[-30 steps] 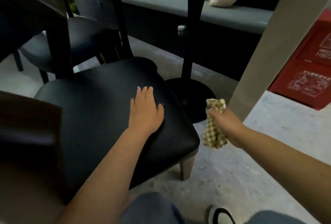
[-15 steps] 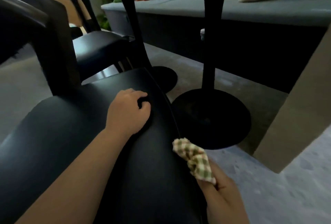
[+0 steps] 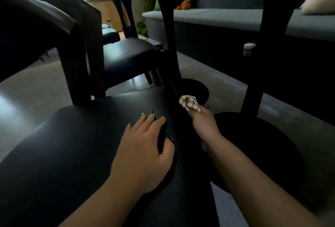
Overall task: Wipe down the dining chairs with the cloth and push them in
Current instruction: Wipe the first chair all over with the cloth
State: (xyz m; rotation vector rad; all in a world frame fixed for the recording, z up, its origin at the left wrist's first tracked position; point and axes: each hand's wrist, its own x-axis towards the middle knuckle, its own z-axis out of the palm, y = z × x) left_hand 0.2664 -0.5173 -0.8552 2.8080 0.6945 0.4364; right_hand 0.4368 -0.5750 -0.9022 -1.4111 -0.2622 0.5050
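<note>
A home dining and living area: black padded dining chairs (image 3: 126,54) stand at 11 o'clock beside black pedestal table legs (image 3: 168,32), with a long grey cushioned bench sofa (image 3: 208,17) at 1 o'clock carrying a small orange plush toy (image 3: 185,2).

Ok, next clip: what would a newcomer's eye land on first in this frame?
Probably the two bare hands low in the middle: the left hand lies flat on the black chair seat, and the right hand grips a checked cloth at the seat's far right edge. After that, the small orange toy on the grey bench behind stands out against the dark furniture.
</note>
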